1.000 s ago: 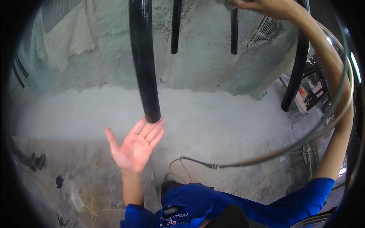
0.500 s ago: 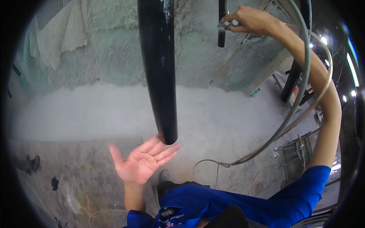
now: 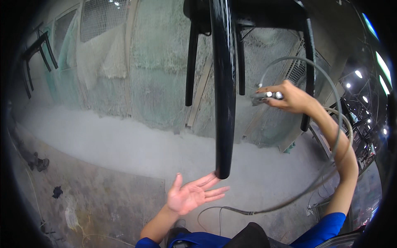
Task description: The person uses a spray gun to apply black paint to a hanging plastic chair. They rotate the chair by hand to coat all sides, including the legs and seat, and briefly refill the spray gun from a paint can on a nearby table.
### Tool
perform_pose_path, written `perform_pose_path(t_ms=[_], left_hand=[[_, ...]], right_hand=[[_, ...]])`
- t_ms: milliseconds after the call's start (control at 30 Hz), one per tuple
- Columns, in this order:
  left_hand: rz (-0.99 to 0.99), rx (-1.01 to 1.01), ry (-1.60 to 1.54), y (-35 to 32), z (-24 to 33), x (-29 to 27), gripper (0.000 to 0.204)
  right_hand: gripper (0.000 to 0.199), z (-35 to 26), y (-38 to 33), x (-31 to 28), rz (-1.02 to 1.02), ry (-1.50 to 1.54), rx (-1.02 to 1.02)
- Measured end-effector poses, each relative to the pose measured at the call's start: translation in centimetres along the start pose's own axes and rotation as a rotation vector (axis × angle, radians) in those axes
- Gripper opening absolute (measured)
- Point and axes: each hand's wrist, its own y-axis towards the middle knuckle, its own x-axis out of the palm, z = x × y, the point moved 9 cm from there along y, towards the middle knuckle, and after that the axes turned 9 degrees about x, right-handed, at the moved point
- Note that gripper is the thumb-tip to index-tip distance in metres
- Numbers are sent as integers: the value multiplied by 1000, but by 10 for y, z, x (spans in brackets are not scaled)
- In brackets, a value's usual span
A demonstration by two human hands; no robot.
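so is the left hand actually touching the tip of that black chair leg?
Touching, barely: the head view shows the left hand open, palm up, its fingertips meeting the bottom end of the black chair leg with no gap visible.

A glossy black chair (image 3: 231, 25) hangs overhead, legs pointing down; its nearest leg (image 3: 223, 91) ends just above the open palm. To the right, a silver spray gun (image 3: 264, 97) trails a long grey hose (image 3: 326, 124) looping downward.

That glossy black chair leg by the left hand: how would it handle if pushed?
The leg looks stiff, but the chair seems hung overhead, so a push would likely swing it. Its gloss suggests wet paint: probably slick, easily marred. The left hand touches only its tip, open-palmed.
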Motion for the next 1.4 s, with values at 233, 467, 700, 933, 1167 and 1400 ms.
perform_pose_path(t_ms=[233,467,700,933,1167,1400], left_hand=[[26,-78,-244,35,-86,14,107],[-109,-30,-482,67,-143,13,95],[70,11,-361,121,-183,-10,95],[114,77,-313,149,-189,-22,102],[133,120,-314,143,-173,-37,108],[246,93,-317,126,-169,-61,110]], right_hand=[[46,-86,-157,-146,456,-240,-99],[35,-250,-233,-192,761,-748,-268],[35,-326,-201,-209,633,-813,-391],[31,-331,-197,-185,542,-865,-234],[41,-293,-207,-166,323,-628,-25],[44,-205,-236,-63,-8,-465,15]])
